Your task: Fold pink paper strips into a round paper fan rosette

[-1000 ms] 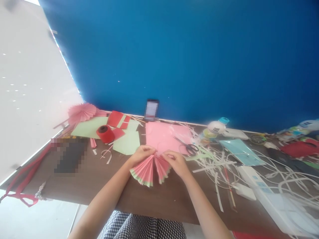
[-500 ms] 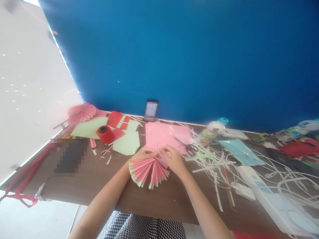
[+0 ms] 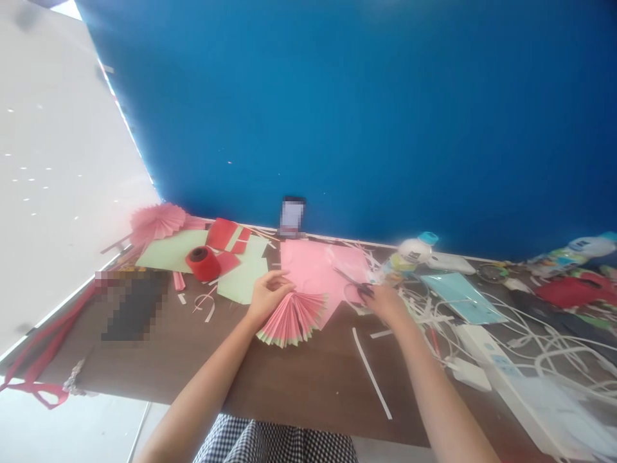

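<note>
My left hand (image 3: pixel 271 294) pinches the gathered top of a pleated paper fan (image 3: pixel 295 320), pink with pale green tips along its curved edge. The fan is spread downward over the near edge of a pink paper sheet (image 3: pixel 308 263). To the right, my right hand (image 3: pixel 385 303) has its fingers closed at the dark handles of a pair of scissors (image 3: pixel 348 278). The blades lie over the pink sheet and point to the upper left. Part of the handles is hidden by my fingers.
A red thread spool (image 3: pixel 203 263) stands on green paper (image 3: pixel 176 249) at left, near another pink pleated fan (image 3: pixel 159 222). A glue bottle (image 3: pixel 409 254), paper strips (image 3: pixel 429 302), a blue packet (image 3: pixel 465 297) and white cables (image 3: pixel 544 347) crowd the right. A phone (image 3: pixel 292 217) leans against the blue wall.
My right hand has left the fan's top and moved right to the scissors. My left hand keeps hold of the fan, whose halves sit closer together. A white strip now shows left of my right forearm.
</note>
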Motion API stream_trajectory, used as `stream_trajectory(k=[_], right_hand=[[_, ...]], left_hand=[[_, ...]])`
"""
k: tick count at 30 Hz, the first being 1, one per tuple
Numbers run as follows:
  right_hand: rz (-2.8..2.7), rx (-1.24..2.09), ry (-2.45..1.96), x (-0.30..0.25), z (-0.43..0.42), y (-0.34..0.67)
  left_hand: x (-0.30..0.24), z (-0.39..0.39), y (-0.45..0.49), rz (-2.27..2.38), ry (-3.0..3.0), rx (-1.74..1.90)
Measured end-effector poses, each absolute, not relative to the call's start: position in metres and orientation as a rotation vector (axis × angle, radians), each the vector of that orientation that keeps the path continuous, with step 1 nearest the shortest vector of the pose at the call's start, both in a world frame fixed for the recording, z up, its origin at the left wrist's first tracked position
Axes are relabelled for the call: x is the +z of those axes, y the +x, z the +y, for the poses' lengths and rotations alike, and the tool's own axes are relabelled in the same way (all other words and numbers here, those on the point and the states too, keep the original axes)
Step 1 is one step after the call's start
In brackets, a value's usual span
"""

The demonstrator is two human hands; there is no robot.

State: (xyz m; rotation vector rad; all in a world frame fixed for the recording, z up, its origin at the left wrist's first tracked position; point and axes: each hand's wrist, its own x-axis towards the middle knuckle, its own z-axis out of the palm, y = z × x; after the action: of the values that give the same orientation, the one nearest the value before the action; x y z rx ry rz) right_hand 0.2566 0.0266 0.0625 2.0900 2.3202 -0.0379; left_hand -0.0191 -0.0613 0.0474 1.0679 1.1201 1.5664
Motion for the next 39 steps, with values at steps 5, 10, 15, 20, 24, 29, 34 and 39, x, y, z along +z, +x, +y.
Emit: stream_trajectory(k=[5,10,15,20,24,29,34,39], right_hand=[[2.269,0.008,2.010,0.057,0.031,0.259],[2.286,0.179,2.057,0.069,0.025,0.255],[2.581,-0.137,2.146,0.111,-0.002,0.249],[2.754,-0.466,1.784,0.149,-0.040,0.233],[2.694,-0.523,1.674,0.163,-0.054,0.214],[2.666,-0.474,1.677,0.166,-0.054,0.195],[2.723,-0.423,1.608,0.166,-0.051,0.188],[2.710,-0.350,1.608,0.167,-0.049,0.187]], left_hand=[[0.073,-0.068,-0.024,1.252,1.350,1.524],[0.095,-0.058,-0.030,1.358,1.653,1.289],[0.107,-0.048,-0.033,1.394,1.817,1.139],[0.114,-0.046,-0.031,1.452,2.008,1.041],[0.118,-0.049,-0.027,1.501,2.102,1.009],[0.123,-0.052,-0.023,1.609,2.227,1.053],[0.123,-0.053,-0.023,1.613,2.257,1.064],[0.119,-0.052,-0.023,1.677,2.257,1.080]])
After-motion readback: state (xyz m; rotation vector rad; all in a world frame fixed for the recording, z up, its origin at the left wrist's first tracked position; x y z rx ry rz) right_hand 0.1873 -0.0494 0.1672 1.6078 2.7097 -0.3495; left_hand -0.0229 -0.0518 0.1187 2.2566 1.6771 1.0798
